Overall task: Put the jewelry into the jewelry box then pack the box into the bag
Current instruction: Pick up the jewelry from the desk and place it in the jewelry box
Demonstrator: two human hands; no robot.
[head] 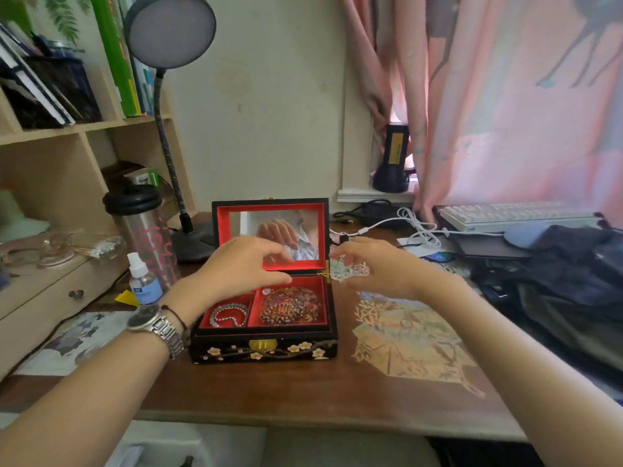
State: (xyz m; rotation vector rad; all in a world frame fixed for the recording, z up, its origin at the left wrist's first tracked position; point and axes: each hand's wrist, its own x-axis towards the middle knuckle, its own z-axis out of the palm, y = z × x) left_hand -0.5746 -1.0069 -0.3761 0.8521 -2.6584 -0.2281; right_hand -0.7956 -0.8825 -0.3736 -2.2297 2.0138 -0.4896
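Presently: black lacquered flower-painted jewelry box [264,350], lid up, mid-bench; grey bead bracelet [227,315] and round gilt ornament [290,308] inside. Left hand [241,264] above it, right hand [367,267] beside its hinge, fingers loosely spread, empty. Next, likely: shut lid, carry to dark fabric bag [569,281], right of box.

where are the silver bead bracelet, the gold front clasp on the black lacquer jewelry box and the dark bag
silver bead bracelet [228,314]: head view, on the middle of its curled strand
gold front clasp [261,345]: head view, on its plate
dark bag [573,264]: head view, on its top fabric
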